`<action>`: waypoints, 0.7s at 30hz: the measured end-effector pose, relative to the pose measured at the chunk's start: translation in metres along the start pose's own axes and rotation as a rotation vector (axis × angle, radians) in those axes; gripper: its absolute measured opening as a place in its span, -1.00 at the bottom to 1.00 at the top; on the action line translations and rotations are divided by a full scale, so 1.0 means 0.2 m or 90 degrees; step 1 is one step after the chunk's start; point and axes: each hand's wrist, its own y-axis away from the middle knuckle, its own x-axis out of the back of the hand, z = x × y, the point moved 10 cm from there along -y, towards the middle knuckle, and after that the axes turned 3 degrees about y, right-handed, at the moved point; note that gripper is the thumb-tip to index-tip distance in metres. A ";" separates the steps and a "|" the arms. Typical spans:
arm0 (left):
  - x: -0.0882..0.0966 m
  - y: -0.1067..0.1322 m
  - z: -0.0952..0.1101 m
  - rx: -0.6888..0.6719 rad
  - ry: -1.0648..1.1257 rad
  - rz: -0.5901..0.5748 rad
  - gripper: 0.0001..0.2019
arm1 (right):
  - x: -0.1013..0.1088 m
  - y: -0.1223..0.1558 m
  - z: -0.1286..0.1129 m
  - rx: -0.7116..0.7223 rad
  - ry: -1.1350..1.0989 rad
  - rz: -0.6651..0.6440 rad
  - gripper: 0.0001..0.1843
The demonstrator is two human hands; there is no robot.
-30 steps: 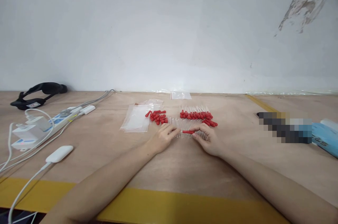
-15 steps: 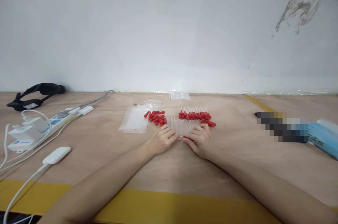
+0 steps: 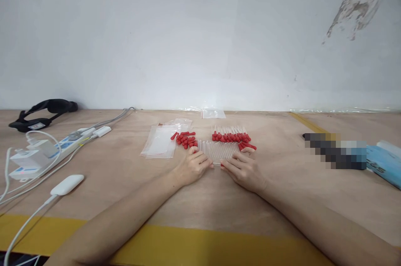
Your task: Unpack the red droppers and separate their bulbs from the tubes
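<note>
Clear glass dropper tubes (image 3: 216, 149) lie side by side in a row on the table, just beyond my hands. Closed at the row's near left corner, my left hand (image 3: 194, 166) pinches a glass tube whose end shows faintly between the hands. My right hand (image 3: 242, 170) is also closed, with a bit of red rubber bulb (image 3: 222, 165) peeking out at its fingertips. Loose red rubber bulbs (image 3: 187, 140) are heaped beyond my left hand, and more red bulbs (image 3: 247, 146) lie by my right knuckles. Droppers fitted with red bulbs (image 3: 231, 137) form a row behind the bare tubes.
Clear plastic bags (image 3: 159, 143) lie left of the bulbs, another bag (image 3: 213, 114) by the wall. At left are a power strip (image 3: 67, 145), a white charger (image 3: 67, 184) with cables and a black strap (image 3: 46, 111). A blue packet (image 3: 384, 165) lies at right, beside a blurred-out dark object.
My right hand has shifted slightly right, widening the gap between the hands, and red now shows at its fingertips. My left hand stays nearly in place.
</note>
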 end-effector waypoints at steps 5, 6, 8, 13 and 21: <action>0.00 0.00 -0.01 0.026 0.036 0.010 -0.77 | 0.01 0.02 -0.01 0.041 0.010 -0.036 -0.73; 0.01 0.00 -0.02 0.030 0.038 0.019 -0.77 | 0.01 0.03 0.01 0.034 0.011 -0.044 -0.73; 0.03 0.02 -0.06 0.052 0.040 0.042 -0.77 | 0.01 0.04 0.08 -0.009 0.017 -0.061 -0.74; 0.09 0.10 -0.31 0.225 0.063 0.098 -0.78 | 0.05 0.13 0.50 -0.307 -0.023 -0.001 -0.76; -0.04 0.08 -0.39 0.280 0.065 0.084 -0.69 | -0.15 0.39 0.93 -0.660 -0.169 -0.076 -0.66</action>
